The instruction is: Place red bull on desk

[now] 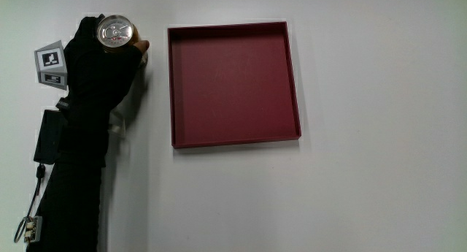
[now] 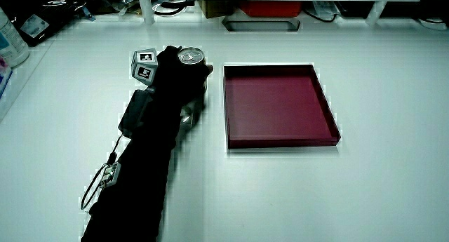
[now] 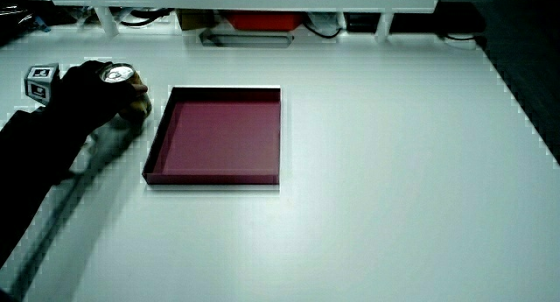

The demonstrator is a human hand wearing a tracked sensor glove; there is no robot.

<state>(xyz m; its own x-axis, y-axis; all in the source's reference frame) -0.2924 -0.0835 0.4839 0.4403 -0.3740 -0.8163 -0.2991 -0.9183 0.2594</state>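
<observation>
A Red Bull can (image 1: 116,32) stands upright on the white desk (image 1: 365,193), beside the dark red tray (image 1: 233,84); only its silver lid shows clearly. The black-gloved hand (image 1: 102,62) is wrapped around the can, fingers curled on its body. Both side views show the can (image 2: 190,57) (image 3: 117,73) in the hand (image 2: 172,77) (image 3: 83,96), with the patterned cube (image 2: 144,65) (image 3: 38,81) on the hand's back. Whether the can's base touches the desk is hidden by the glove.
The shallow red tray (image 2: 277,105) (image 3: 219,136) holds nothing. A small black box (image 1: 49,135) with a cable runs along the forearm. At the desk's edge away from the person stands a low partition (image 2: 280,0) with clutter under it.
</observation>
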